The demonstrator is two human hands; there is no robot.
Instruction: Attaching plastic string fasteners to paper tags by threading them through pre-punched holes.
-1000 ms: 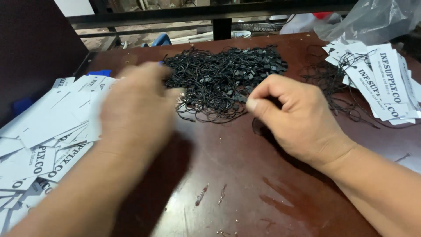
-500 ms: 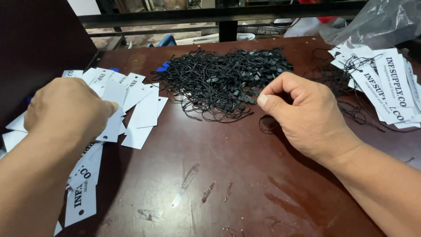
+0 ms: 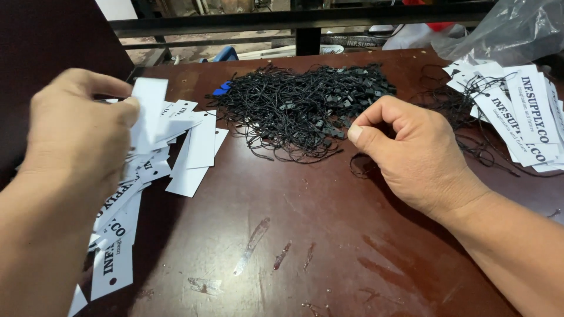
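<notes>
On the dark desk, the left hand pinches one white card tag above the scattered tags; it looks light and stiff, best held by an edge. The right hand pinches a thin, limp black string beside the string heap.

Two bare hands and forearms were visible in the head view. The left hand carried no glove, ring or watch, and its forearm showed no sleeve down to the lower picture edge. The right hand was likewise ungloved, with no ring on the visible fingers and no band at the wrist. Its thumbnail was short and pale. The right forearm was uncovered to the picture corner, with fine hair along its upper surface. No clothing was visible on either arm.
</notes>
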